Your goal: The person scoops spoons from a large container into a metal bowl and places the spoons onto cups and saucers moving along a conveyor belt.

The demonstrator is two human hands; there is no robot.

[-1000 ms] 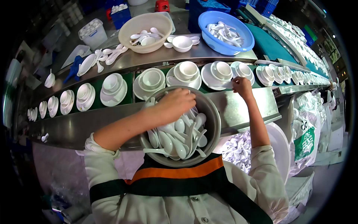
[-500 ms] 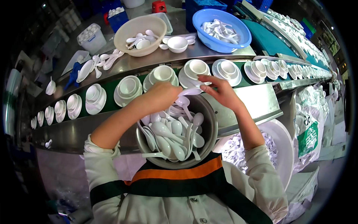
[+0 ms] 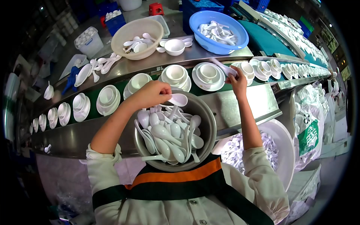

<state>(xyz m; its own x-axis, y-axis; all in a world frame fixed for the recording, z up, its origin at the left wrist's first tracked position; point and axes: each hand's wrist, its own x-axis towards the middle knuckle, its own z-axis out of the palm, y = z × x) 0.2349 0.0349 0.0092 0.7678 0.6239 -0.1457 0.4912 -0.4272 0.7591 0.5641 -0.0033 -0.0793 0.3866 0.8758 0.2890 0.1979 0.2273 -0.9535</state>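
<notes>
In my right hand (image 3: 237, 81) a white spoon (image 3: 225, 68) is pinched, held over the row of cup sets and slightly blurred. Just under it sits a cup on a bowl and saucer (image 3: 208, 73). My left hand (image 3: 154, 92) is closed, its fingertips at another white spoon (image 3: 178, 99) above the rim of a metal basin. That metal basin (image 3: 212, 131) rests against my apron, heaped with white spoons (image 3: 168, 135) pointing in many directions.
Cup sets stand in a line along the green conveyor belt (image 3: 123, 100). Behind it are a beige basin (image 3: 119, 39) and a blue basin (image 3: 240, 41) with spoons, plus a small bowl (image 3: 174, 47). A white tub (image 3: 287, 150) of spoons stands at my right.
My right hand has moved up and away with a spoon, over a cup set. My left hand has shifted slightly left. The cup sets have slid left along the belt.
</notes>
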